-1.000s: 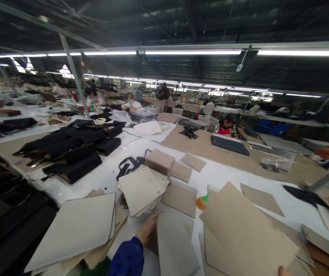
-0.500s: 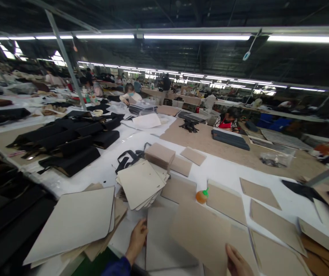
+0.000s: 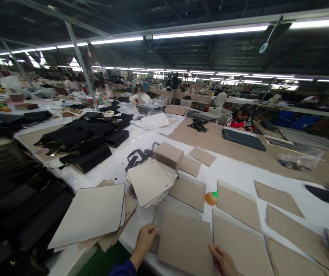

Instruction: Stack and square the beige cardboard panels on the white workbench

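A tan cardboard sheet (image 3: 185, 241) lies over a grey panel (image 3: 168, 209), whose back and left margins show beyond it. My right hand (image 3: 224, 260) grips the sheet's right edge, thumb on top. At the left margin my left hand (image 3: 146, 240) is closed, its fingertips pinching the grey panel's edge. To the left of that hand rests a pile of large cream boards (image 3: 91, 214) on brown card. Behind my hands stands a fanned stack of smaller cream boards (image 3: 149, 182). An orange bottle with a green tip (image 3: 212, 197) is beyond the sheet.
Several board-covered panels (image 3: 237, 205) are spread out on the right of the white table. A block of brown cards (image 3: 168, 153) and black straps (image 3: 137, 157) sit farther back. Folded black pieces (image 3: 86, 159) lie at left. A co-worker (image 3: 240, 119) is across the table.
The cardboard sheet has come left and down onto the grey panel with my right hand. My left hand stays by the panel's left edge. The view has turned slightly left.
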